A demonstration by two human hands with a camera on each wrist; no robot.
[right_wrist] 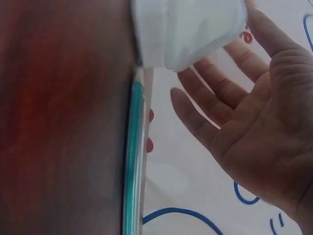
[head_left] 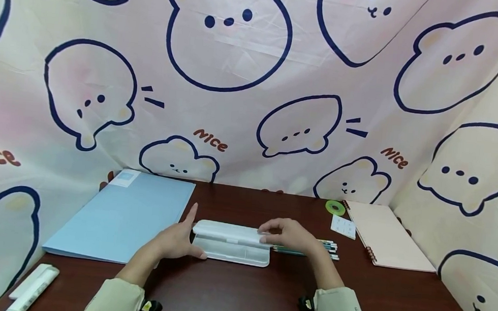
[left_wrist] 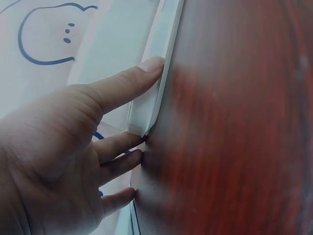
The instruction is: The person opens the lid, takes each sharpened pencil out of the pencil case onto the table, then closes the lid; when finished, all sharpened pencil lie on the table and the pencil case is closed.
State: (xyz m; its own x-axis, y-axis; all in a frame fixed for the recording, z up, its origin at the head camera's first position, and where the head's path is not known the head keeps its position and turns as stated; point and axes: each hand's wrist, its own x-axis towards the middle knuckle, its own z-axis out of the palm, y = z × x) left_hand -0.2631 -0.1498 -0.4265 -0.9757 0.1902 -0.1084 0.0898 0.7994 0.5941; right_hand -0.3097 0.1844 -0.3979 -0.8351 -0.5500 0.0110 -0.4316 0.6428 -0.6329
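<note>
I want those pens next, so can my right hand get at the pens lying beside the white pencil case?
Probably yes. The right hand rests on the lid end of the white pencil case, and the pens lie just beyond it on the bare table, with nothing between.

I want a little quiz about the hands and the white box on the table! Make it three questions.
1. True or false: the white pencil case lies between the left hand and the right hand.
2. What lies on the table just behind the right hand? A) pens B) scissors C) a cup
3. Fill in: the big flat thing left of the case is a ____ folder.

Key: 1 true. 2 A. 3 blue.
</note>
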